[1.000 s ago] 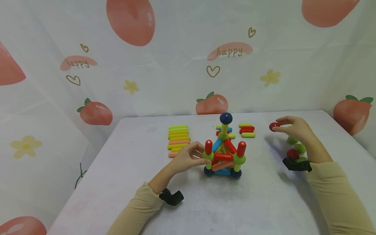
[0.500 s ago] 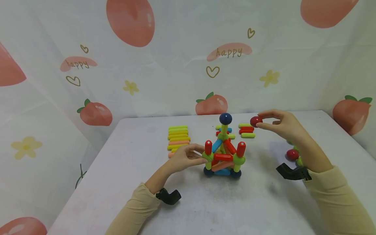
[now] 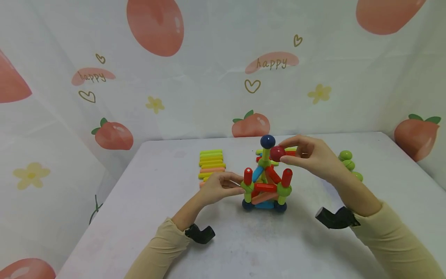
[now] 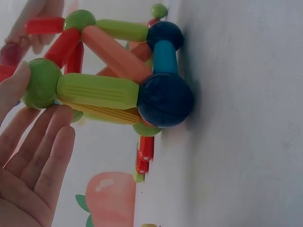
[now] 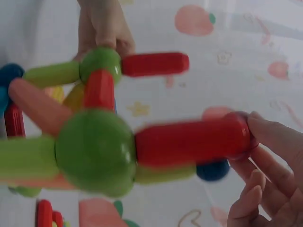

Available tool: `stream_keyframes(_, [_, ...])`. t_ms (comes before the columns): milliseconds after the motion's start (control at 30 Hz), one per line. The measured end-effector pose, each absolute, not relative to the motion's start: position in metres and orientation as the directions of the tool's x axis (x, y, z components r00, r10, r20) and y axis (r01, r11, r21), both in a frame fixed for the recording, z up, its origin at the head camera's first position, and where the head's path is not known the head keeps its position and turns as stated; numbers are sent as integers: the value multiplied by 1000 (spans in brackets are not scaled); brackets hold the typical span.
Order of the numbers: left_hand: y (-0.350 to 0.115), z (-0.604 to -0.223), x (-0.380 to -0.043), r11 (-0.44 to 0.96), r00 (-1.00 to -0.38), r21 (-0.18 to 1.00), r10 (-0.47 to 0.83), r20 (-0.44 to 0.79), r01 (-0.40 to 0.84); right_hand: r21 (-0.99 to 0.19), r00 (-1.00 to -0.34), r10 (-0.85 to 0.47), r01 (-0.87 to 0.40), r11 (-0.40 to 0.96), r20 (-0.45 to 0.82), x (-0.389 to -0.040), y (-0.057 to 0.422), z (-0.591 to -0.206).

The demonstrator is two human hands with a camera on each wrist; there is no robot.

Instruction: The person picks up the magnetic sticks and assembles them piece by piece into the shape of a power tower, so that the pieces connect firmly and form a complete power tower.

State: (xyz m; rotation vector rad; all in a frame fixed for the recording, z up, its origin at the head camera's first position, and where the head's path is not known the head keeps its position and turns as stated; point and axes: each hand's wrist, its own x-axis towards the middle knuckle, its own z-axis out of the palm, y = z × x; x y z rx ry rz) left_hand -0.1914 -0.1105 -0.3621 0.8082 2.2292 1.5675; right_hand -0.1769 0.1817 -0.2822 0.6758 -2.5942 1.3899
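Note:
A built figure of coloured sticks and balls stands mid-table, with dark blue balls [image 4: 165,100] at its base and another dark blue ball [image 3: 268,141] topping its tall back post. Two short red sticks [image 3: 287,178] point up from its front green balls. My left hand [image 3: 219,188] pinches the front left green ball [image 4: 41,83] between thumb and fingers. My right hand [image 3: 318,159] holds a dark red ball [image 3: 277,154] by its fingertips, above and behind the right upright red stick. In the right wrist view that stick partly covers the red ball [image 5: 242,135].
Yellow, green and salmon sticks [image 3: 212,159] lie in a row behind my left hand. More short sticks [image 3: 259,152] lie behind the figure, partly hidden by it and my right hand. Several green balls [image 3: 349,165] sit at the table's right. A patterned cloth [image 3: 195,89] hangs behind.
My right hand has carried the red ball leftward from the table's right side to the figure. The left hand stays at the green ball, and the figure has barely moved.

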Motion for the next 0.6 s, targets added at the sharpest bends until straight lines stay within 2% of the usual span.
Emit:
stream_keyframes(233, [-107, -363, -190, 223, -789, 930, 606, 102, 292, -698, -821, -393, -563, 443, 413, -168, 157, -281])
stream_keyframes(600, [-106, -362, -190, 223, -782, 920, 610, 126, 322, -600, -755, -435, -654, 460, 490, -161, 136, -277])
